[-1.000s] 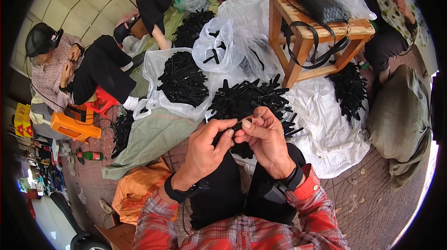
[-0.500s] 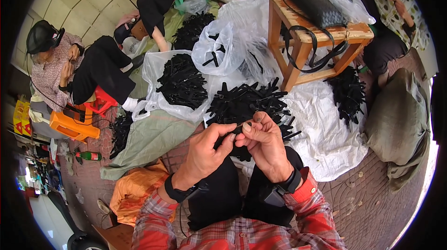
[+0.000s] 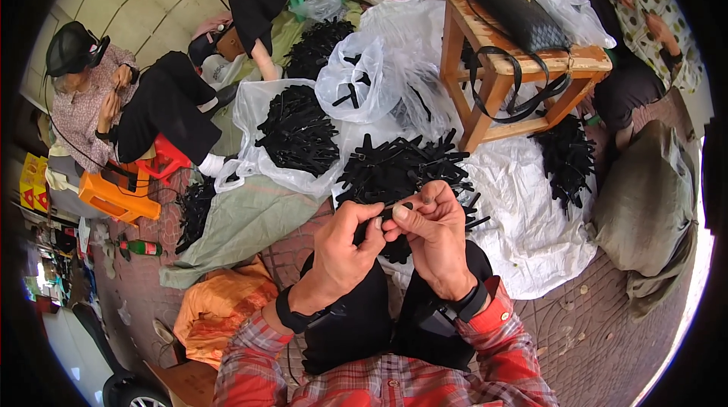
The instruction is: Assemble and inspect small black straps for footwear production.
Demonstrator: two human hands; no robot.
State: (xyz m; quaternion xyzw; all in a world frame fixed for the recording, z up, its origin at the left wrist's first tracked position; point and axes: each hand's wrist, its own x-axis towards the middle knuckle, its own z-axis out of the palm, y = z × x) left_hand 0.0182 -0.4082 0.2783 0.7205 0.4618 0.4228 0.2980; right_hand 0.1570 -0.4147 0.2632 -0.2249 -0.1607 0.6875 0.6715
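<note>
Above my knees, my left hand (image 3: 343, 249) and my right hand (image 3: 437, 238) meet with fingertips nearly touching. Both are closed in a pinch on a small black strap-like piece (image 3: 387, 212); most of it is hidden by the fingers, so its exact kind does not show. Just beyond the hands lies a large heap of similar black strap-like pieces (image 3: 402, 164) on white sheeting. Farther left, a clear plastic bag (image 3: 250, 107) holds another pile of black pieces (image 3: 297, 130).
A wooden stool (image 3: 500, 66) at the right carries a black handbag (image 3: 516, 12). A grey-green sack (image 3: 644, 202) stands right of the white sheet (image 3: 523, 248). An orange cloth sack (image 3: 224, 308) lies left of me. Co-workers sit around, one by an orange stool (image 3: 117, 198).
My hands keep their pinch on the black piece, with only slight shifts of the fingers. The whole view has tilted a little.
</note>
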